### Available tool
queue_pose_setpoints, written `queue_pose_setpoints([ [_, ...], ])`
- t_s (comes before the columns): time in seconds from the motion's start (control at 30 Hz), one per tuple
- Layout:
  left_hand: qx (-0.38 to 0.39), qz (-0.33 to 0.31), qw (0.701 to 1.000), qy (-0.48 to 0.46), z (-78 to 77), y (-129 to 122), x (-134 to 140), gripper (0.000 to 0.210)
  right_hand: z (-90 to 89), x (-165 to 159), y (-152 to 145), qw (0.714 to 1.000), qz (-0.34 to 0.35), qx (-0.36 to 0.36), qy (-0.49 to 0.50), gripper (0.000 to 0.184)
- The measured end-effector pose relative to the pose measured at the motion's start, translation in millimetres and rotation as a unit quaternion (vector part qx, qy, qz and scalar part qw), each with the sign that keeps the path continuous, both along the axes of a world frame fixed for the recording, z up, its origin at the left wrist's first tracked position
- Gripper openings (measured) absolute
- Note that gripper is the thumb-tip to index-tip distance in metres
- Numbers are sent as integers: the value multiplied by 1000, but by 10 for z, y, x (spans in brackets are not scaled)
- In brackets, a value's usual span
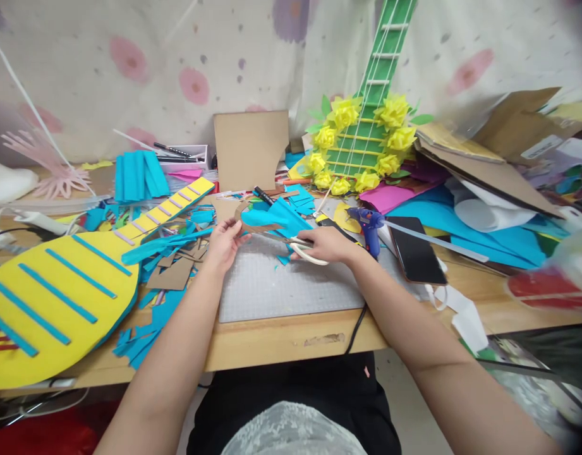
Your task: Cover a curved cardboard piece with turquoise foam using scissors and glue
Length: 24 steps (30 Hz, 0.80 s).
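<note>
The left hand (229, 242) is pinching a curved cardboard strip (266, 227) at eleven o'clock over the grey mat (291, 291); the right hand (325, 245) is gripping scissors (291, 240), blades pointing towards it. Cutting is seemingly under way, the strip not yet lying loose. At nine o'clock, a yellow guitar shape (96, 268) is already wearing blue bars (58, 293).

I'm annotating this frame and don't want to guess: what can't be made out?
In the head view:
Scissors: grip partly hidden by the right hand.
Brown strip: gripped part hidden by the left hand.
Green guitar: top cut off by the upper edge.
Yellow guitar: cut off by the left edge.
White label: print too small.
</note>
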<state>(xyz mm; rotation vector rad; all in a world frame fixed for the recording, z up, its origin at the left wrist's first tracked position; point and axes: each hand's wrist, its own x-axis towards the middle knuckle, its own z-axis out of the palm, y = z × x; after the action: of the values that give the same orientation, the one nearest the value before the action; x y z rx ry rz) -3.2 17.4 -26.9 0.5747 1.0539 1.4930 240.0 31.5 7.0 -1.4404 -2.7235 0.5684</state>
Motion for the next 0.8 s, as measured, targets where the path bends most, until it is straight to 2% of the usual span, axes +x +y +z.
queue_pose_setpoints([
  [0.1,-6,-24,1000,-4,32,-20,9,17,69,41,20,1000,14,-15,-11,58],
  [0.27,-4,-59,998,-5,43,-24,7,14,155,155,76,990,52,-127,36,53],
  [0.37,-18,-26,999,-4,4,3,-8,15,199,245,67,982,68,-163,60,50],
  [0.47,-13,23,999,37,-44,27,-11,19,255,300,31,977,83,-182,73,48],
  [0.63,18,57,992,114,-49,13,32,25,344,241,46,987,68,-141,24,51],
  [0.8,36,61,990,120,1,-17,67,27,358,115,162,992,49,-107,-48,56],
])
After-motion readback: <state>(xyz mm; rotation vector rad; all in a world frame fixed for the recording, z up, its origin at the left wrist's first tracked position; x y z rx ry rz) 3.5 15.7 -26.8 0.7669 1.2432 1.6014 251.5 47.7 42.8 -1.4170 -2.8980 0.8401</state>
